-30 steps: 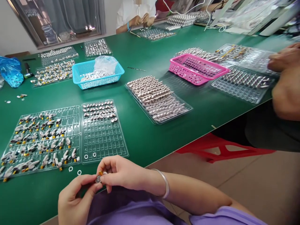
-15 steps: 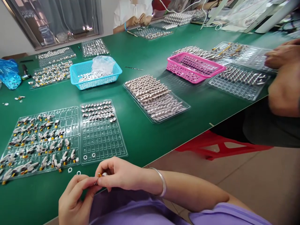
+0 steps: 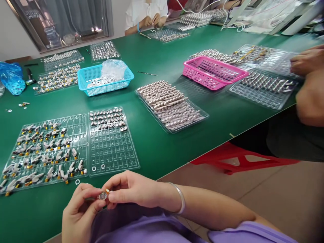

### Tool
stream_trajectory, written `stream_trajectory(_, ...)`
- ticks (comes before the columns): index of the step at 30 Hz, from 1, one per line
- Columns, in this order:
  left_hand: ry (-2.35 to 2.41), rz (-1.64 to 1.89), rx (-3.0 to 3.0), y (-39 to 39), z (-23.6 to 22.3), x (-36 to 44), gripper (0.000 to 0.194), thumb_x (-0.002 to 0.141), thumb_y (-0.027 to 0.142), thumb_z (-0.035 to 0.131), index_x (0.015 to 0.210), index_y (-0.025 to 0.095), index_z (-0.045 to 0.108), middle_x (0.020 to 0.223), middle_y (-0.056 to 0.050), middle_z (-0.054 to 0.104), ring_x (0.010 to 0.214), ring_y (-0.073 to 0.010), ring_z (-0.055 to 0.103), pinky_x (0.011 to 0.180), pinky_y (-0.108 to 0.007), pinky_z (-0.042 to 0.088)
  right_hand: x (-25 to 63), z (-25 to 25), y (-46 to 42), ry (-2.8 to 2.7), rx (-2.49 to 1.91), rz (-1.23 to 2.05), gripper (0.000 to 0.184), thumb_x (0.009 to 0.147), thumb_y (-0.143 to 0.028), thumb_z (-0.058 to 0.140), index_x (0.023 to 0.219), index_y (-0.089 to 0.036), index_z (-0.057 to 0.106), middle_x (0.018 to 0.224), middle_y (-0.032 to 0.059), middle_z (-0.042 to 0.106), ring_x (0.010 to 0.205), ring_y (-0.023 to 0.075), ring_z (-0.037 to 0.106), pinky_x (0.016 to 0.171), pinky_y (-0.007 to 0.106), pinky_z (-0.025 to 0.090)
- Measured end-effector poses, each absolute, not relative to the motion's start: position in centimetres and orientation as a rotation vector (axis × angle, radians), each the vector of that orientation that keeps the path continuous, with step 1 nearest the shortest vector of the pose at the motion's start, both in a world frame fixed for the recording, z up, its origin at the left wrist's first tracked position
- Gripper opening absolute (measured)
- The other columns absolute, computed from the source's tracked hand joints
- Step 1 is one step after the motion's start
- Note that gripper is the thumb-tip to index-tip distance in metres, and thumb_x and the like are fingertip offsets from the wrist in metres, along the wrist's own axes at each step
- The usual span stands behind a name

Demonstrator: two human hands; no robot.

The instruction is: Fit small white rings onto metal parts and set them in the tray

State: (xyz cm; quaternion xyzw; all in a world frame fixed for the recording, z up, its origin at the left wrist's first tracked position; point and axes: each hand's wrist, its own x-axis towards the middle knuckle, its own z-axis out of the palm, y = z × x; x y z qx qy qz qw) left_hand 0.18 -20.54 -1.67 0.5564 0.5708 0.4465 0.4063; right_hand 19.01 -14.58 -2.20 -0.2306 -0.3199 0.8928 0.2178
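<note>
At the table's near edge, my left hand (image 3: 82, 209) pinches a small round earbud part (image 3: 102, 195) between thumb and fingers; its dark round face with a pale rim is turned up. My right hand (image 3: 134, 189), with a silver bangle on the wrist, closes thumb and fingertips on the right side of the same piece, where an orange and white bit (image 3: 107, 191) shows. Whether these are one piece or two joined, I cannot tell. Beyond the hands lie a clear tray of white earbud stems with yellow strips (image 3: 32, 177) and a clear tray with rows of dark round earbud caps (image 3: 113, 153).
A white ring (image 3: 77, 182) lies by the trays. Farther off are a tray of stacked beige stems (image 3: 164, 98), a blue basket (image 3: 103, 88) and a pink basket (image 3: 215, 79). A co-worker's arm (image 3: 310, 91) is at right; another person (image 3: 146, 17) sits across.
The round part has turned so that its dark face now shows between my fingers. My left fingers have opened out slightly around it. The whole view has shifted a little.
</note>
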Motion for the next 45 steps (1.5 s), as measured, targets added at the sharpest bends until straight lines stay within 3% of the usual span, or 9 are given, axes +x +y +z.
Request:
stream_trajectory(14,1.326,1.126,1.083,-20.4,-2.0,0.4,0.009,0.073,0.026,0.078,0.081,0.024,0.074,0.076,0.003,0.057,0.056,-0.0077,0.054,0.049,-0.015,0.049,19.3,-2.0,-14.7,-0.895,-0.630,2.367,0.035,0.068,-0.036,0.082,0.089,-0.013,0.066,0.086,0.0008,0.065,0.077,0.0099,0.058,0.080,0.028,0.043)
stream_trajectory(24,1.347,1.138,1.129,-20.5,-1.8,0.6,0.009,0.072,0.026,0.079,0.080,0.025,0.074,0.075,0.003,0.058,0.056,-0.0082,0.055,0.048,-0.015,0.048,18.5,-1.2,-14.4,-0.973,-0.715,2.301,0.049,0.070,-0.060,0.071,0.075,-0.012,0.064,0.074,0.0003,0.061,0.070,0.0099,0.055,0.075,0.028,0.045)
stream_trajectory(29,1.357,1.132,1.260,-20.5,-1.5,0.8,0.006,0.076,0.023,0.076,0.081,0.025,0.073,0.071,0.003,0.057,0.058,-0.0091,0.056,0.051,-0.015,0.049,18.3,-1.4,-14.6,-1.019,-0.731,2.361,0.048,0.066,-0.055,0.076,0.083,-0.011,0.067,0.072,-0.0007,0.061,0.067,0.0084,0.055,0.071,0.026,0.044)
stream_trajectory(33,1.419,1.190,1.450,-20.9,-1.7,0.7,0.015,0.077,0.017,0.073,0.088,0.028,0.074,0.077,0.001,0.059,0.068,-0.0123,0.059,0.057,-0.017,0.052,18.2,-1.9,-14.8,-1.071,-0.756,2.307,0.049,0.065,-0.054,0.077,0.086,-0.010,0.070,0.074,0.0000,0.063,0.066,0.0079,0.054,0.068,0.025,0.042)
stream_trajectory(40,1.350,1.247,1.696,-21.1,-1.2,0.9,0.028,0.078,0.013,0.072,0.101,0.028,0.075,0.083,0.000,0.056,0.072,-0.0138,0.059,0.059,-0.020,0.053,18.2,-2.0,-15.8,-1.082,-0.732,2.217,0.037,0.067,-0.044,0.078,0.076,-0.011,0.065,0.062,-0.0036,0.058,0.055,0.0049,0.047,0.053,0.020,0.035)
stream_trajectory(45,1.177,1.257,1.776,-21.3,-0.8,1.1,0.034,0.082,0.008,0.067,0.108,0.029,0.072,0.084,-0.001,0.057,0.073,-0.0141,0.060,0.059,-0.021,0.053,17.9,-2.7,-16.8,-0.885,-0.582,2.254,0.032,0.066,-0.038,0.081,0.070,-0.011,0.063,0.061,-0.0027,0.060,0.053,0.0048,0.047,0.052,0.019,0.034)
